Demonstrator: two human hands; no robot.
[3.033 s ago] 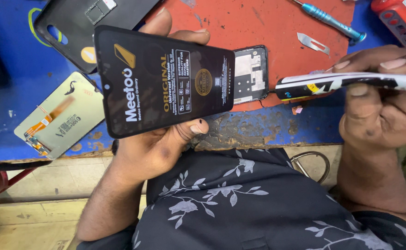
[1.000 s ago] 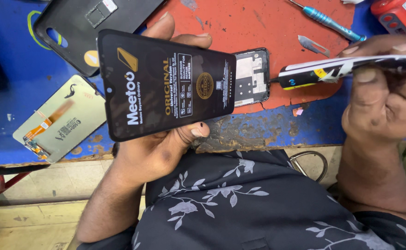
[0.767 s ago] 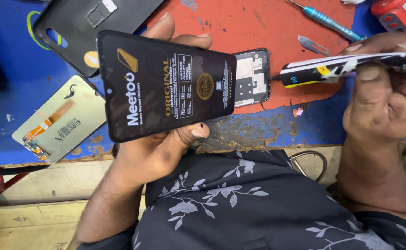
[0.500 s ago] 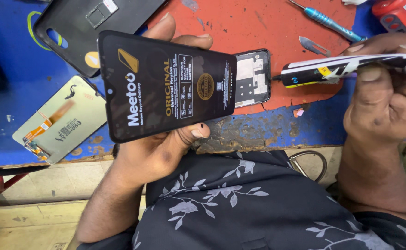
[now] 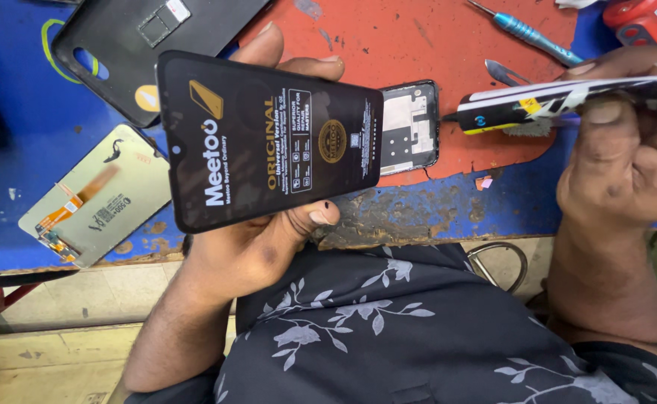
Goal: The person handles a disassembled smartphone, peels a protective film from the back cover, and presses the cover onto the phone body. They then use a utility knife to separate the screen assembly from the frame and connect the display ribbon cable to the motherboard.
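Holding new screen (image 5: 269,138) in left hand (image 5: 257,239), gripping glue tube (image 5: 568,101) in right hand (image 5: 628,161); nothing glued yet, frame (image 5: 411,123) waiting.

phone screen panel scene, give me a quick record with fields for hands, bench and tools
left hand: holds black screen panel flat, printed film facing up
right hand: grips glue tube, nozzle pointing left
phone frame: on red mat, partly behind the panel
old display: face down on blue bench, orange flex showing
back cover: black, top left
screwdriver: blue, on mat
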